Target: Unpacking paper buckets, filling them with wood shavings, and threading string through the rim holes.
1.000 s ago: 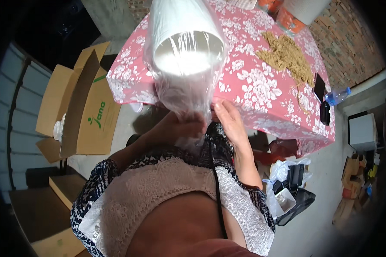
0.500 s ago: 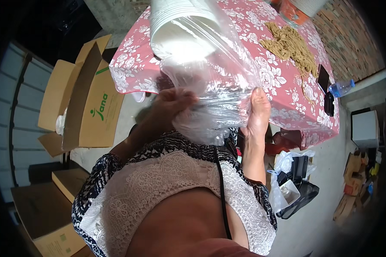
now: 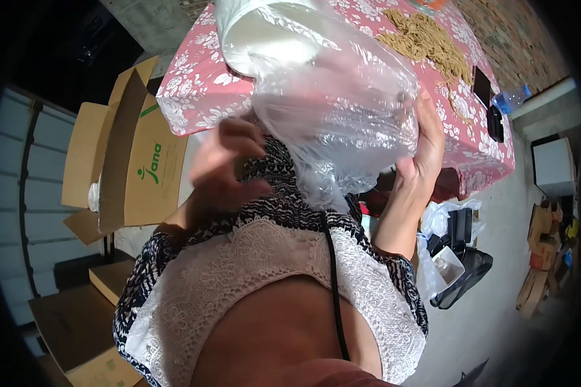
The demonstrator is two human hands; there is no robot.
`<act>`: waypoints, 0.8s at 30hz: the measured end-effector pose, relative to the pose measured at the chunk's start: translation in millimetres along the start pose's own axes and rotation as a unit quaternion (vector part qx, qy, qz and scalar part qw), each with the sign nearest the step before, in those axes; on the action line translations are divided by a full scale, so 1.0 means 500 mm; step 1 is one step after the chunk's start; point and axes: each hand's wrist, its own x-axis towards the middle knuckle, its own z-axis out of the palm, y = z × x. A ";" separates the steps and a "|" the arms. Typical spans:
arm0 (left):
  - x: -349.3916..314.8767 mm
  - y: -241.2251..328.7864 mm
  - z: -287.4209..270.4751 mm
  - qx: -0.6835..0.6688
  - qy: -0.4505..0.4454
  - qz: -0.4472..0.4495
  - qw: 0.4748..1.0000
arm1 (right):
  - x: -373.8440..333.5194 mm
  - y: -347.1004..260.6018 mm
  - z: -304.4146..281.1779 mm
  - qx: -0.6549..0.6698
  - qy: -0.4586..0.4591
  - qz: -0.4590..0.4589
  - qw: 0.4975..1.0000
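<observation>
A stack of white round tubs (image 3: pixel 265 48) lies on its side at the near edge of the table, inside a clear plastic bag (image 3: pixel 355 116). The bag's loose, crumpled end hangs toward me over the table edge. My right hand (image 3: pixel 423 138) grips the right side of this end, with its thumb toward me. To the left of the bag my left hand (image 3: pixel 229 161) is off the plastic and smeared by motion. Its thumb and fingers are apart, and nothing shows between them.
A pink flowered cloth (image 3: pixel 200 90) covers the table. On it lie tan cords (image 3: pixel 426 45), a phone (image 3: pixel 481 86), a dark case (image 3: pixel 494 124) and a plastic bottle (image 3: pixel 511 99). Open cardboard boxes (image 3: pixel 152 161) stand at left. A bag with a white container (image 3: pixel 447 264) is on the floor at right.
My left hand has let go of the bag and moved left and toward me. My right hand has moved right, keeping the plastic, and the bag's end is spread wider.
</observation>
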 end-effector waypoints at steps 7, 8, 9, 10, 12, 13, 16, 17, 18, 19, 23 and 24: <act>0.114 0.057 0.149 0.045 -0.232 0.056 0.970 | -0.038 -0.015 0.023 0.208 -0.210 -0.011 0.955; 0.120 0.055 0.166 0.019 -0.211 0.076 0.974 | -0.043 -0.013 0.027 0.223 -0.215 -0.022 0.951; 0.120 0.065 0.179 0.024 -0.186 0.089 0.978 | -0.048 -0.012 0.034 0.238 -0.220 -0.033 0.946; 0.123 0.066 0.196 -0.011 -0.189 0.053 0.980 | -0.049 -0.016 0.034 0.284 -0.245 -0.018 0.927; 0.117 0.054 0.236 -0.100 -0.144 0.018 0.984 | -0.060 -0.015 0.044 0.311 -0.209 -0.030 0.927; 0.122 0.049 0.248 -0.143 -0.153 -0.028 0.977 | -0.063 -0.019 0.048 0.337 -0.168 -0.042 0.926; 0.135 0.052 0.251 -0.132 -0.151 -0.097 0.975 | -0.072 -0.036 0.057 0.269 -0.179 -0.086 0.943; 0.145 0.051 0.249 -0.110 -0.151 -0.110 0.976 | -0.074 -0.041 0.062 0.180 -0.169 -0.120 0.961; 0.154 0.052 0.240 -0.137 -0.166 -0.208 0.954 | -0.065 -0.043 0.045 0.066 -0.173 -0.166 0.969; 0.162 0.046 0.235 -0.231 -0.149 -0.275 0.921 | -0.065 -0.050 0.038 -0.016 -0.161 -0.182 0.970; 0.183 0.041 0.201 -0.367 -0.111 -0.343 0.857 | -0.079 -0.067 -0.012 -0.303 -0.142 -0.147 0.931; 0.184 0.040 0.195 -0.387 -0.088 -0.335 0.855 | -0.077 -0.066 -0.028 -0.289 -0.179 -0.111 0.934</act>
